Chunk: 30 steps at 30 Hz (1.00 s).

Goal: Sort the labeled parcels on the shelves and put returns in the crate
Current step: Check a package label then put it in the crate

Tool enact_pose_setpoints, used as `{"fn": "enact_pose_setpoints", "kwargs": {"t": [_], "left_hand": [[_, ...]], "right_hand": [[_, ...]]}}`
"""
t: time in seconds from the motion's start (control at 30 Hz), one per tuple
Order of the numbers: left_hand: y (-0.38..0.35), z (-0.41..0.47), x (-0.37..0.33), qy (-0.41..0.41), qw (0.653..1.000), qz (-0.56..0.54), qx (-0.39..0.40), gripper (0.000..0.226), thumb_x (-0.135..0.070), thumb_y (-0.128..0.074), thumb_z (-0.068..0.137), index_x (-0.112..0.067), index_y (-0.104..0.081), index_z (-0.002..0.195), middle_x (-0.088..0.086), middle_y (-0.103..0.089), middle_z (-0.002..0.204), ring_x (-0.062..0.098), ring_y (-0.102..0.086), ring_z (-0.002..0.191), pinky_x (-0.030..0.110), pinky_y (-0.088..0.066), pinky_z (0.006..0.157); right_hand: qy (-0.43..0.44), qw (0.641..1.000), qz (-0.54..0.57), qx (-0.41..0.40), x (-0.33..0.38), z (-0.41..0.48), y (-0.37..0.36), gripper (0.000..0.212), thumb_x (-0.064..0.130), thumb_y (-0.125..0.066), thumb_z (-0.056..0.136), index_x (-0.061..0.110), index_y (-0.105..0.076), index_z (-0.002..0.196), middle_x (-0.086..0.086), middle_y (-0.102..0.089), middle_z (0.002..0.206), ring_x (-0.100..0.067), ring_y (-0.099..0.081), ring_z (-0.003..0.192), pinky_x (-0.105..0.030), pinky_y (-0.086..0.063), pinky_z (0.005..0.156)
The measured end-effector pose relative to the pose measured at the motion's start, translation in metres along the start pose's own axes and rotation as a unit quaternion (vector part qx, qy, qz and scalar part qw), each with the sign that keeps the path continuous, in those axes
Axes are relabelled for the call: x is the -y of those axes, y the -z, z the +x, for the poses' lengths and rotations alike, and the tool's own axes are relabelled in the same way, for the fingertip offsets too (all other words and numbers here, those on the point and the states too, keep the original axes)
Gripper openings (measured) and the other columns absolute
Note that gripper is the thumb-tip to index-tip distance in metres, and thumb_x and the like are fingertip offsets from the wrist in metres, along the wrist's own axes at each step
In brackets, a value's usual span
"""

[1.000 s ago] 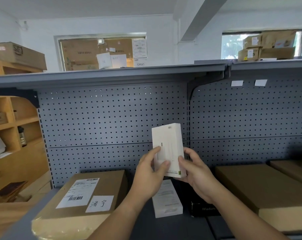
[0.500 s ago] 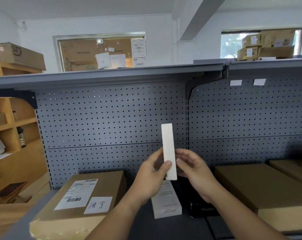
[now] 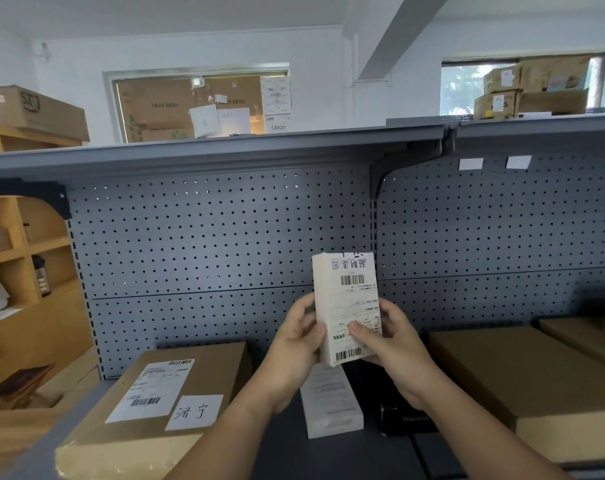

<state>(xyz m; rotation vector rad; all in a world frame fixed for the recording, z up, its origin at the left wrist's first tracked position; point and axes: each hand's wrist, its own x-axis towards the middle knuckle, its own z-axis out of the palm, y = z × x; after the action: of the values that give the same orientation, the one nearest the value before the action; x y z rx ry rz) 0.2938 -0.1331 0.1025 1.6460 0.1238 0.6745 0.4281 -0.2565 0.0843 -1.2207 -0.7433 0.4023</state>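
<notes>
Head camera gives me a small white parcel [image 3: 346, 306] held upright in front of the grey pegboard [image 3: 207, 244], above the shelf [image 3: 287, 455], with its shipping label turned toward me. I judge it light: both hands carry it with fingertips only, and nothing in the grip looks strained. Its edges are crisp and straight, so I take it for a stiff carton that will not cave under a pinch. The label covers most of the facing side and looks smooth, so I would expect it to be a little slippery under the pads; the bare long edges look like the safer place to grip.

My left hand [image 3: 294, 344] is curled around the parcel's left long edge, fingers behind, thumb coming round the front near the lower half. My right hand [image 3: 387, 341] is closed on the right edge, its thumb pressed flat on the label just above the lower barcode. Both are closed on the box, neither is free. The upper half of the parcel stands clear above both hands, with handwritten characters and a second barcode that appear upside down to me.

Below it on the shelf lie another white box [image 3: 332, 403] and a dark box [image 3: 405, 414] just beside it. A brown labelled carton [image 3: 162, 403] lies to the left, and a large plain brown carton [image 3: 536, 379] to the right. No crate is in view.
</notes>
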Motion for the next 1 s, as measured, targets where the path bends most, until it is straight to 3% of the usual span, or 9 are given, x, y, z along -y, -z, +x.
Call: {"fn": "enact_pose_setpoints", "kwargs": {"t": [0.17, 0.3, 0.43, 0.53, 0.63, 0.73, 0.87, 1.0], "left_hand": [[-0.003, 0.009, -0.002, -0.043, 0.995, 0.033, -0.082, 0.054, -0.012, -0.062, 0.101, -0.045, -0.042, 0.139, -0.003, -0.071, 0.117, 0.013, -0.071, 0.109, 0.044, -0.062, 0.087], [-0.005, 0.01, -0.001, -0.058, 0.994, 0.007, -0.095, 0.066, -0.007, -0.062, 0.101, -0.051, -0.035, 0.142, -0.005, -0.073, 0.108, 0.017, -0.071, 0.108, 0.047, -0.063, 0.084], [-0.005, 0.007, 0.001, -0.056, 0.993, -0.029, -0.096, 0.072, -0.005, -0.065, 0.098, -0.051, -0.032, 0.142, 0.002, -0.072, 0.113, 0.02, -0.072, 0.108, 0.05, -0.062, 0.084], [0.002, 0.01, -0.004, -0.049, 0.99, -0.043, -0.124, 0.072, -0.008, -0.071, 0.095, -0.045, -0.032, 0.142, 0.0, -0.071, 0.116, 0.014, -0.071, 0.107, 0.042, -0.061, 0.09], [0.015, 0.017, -0.016, -0.053, 0.992, 0.013, -0.117, 0.053, -0.012, -0.073, 0.093, -0.037, -0.049, 0.133, -0.002, -0.075, 0.103, 0.02, -0.071, 0.104, 0.036, -0.059, 0.089], [0.022, 0.021, -0.025, -0.044, 0.994, 0.052, -0.083, 0.041, -0.009, -0.072, 0.094, -0.031, -0.059, 0.126, 0.002, -0.076, 0.1, 0.029, -0.071, 0.105, 0.032, -0.061, 0.084], [0.023, 0.018, -0.021, -0.042, 0.994, 0.002, -0.1, 0.065, -0.01, -0.067, 0.097, -0.046, -0.04, 0.145, 0.003, -0.074, 0.11, 0.023, -0.071, 0.109, 0.039, -0.058, 0.095], [0.013, 0.013, -0.009, -0.051, 0.986, -0.063, -0.144, 0.069, -0.01, -0.064, 0.099, -0.052, -0.035, 0.145, 0.006, -0.07, 0.117, 0.024, -0.069, 0.112, 0.041, -0.061, 0.09]], "right_hand": [[0.038, 0.998, -0.013, -0.038, 0.001, -0.001, 0.0, 0.061, 0.014, -0.086, 0.081, 0.031, -0.058, 0.133, 0.006, -0.074, 0.117, -0.01, -0.074, 0.103, -0.037, -0.063, 0.086], [0.062, 0.997, 0.019, -0.051, 0.003, -0.003, 0.002, 0.054, 0.01, -0.077, 0.09, 0.032, -0.055, 0.134, 0.007, -0.074, 0.117, -0.012, -0.073, 0.105, -0.033, -0.063, 0.083], [0.051, 0.997, 0.036, -0.039, 0.009, -0.001, 0.011, 0.034, 0.004, -0.071, 0.092, 0.02, -0.063, 0.121, -0.002, -0.076, 0.115, -0.022, -0.075, 0.103, -0.036, -0.062, 0.081], [0.054, 0.998, 0.005, -0.021, 0.019, 0.003, 0.022, 0.027, 0.0, -0.068, 0.094, 0.017, -0.068, 0.115, -0.002, -0.077, 0.112, -0.024, -0.075, 0.102, -0.036, -0.061, 0.08], [0.054, 0.997, -0.052, 0.011, 0.032, 0.008, 0.032, 0.027, -0.001, -0.066, 0.095, 0.018, -0.071, 0.113, -0.002, -0.078, 0.109, -0.027, -0.074, 0.103, -0.035, -0.06, 0.078], [0.067, 0.993, -0.098, 0.011, 0.044, 0.013, 0.032, 0.032, 0.007, -0.069, 0.096, 0.027, -0.069, 0.12, 0.003, -0.075, 0.113, -0.019, -0.073, 0.103, -0.029, -0.06, 0.077], [0.092, 0.994, -0.048, -0.041, 0.048, 0.01, 0.024, 0.058, 0.017, -0.072, 0.094, 0.036, -0.047, 0.142, 0.016, -0.057, 0.13, -0.001, -0.063, 0.109, -0.018, -0.058, 0.072], [0.068, 0.997, -0.007, -0.047, 0.028, 0.003, 0.02, 0.063, 0.018, -0.073, 0.093, 0.037, -0.042, 0.144, 0.009, -0.063, 0.131, -0.011, -0.066, 0.115, -0.037, -0.058, 0.095]]}}
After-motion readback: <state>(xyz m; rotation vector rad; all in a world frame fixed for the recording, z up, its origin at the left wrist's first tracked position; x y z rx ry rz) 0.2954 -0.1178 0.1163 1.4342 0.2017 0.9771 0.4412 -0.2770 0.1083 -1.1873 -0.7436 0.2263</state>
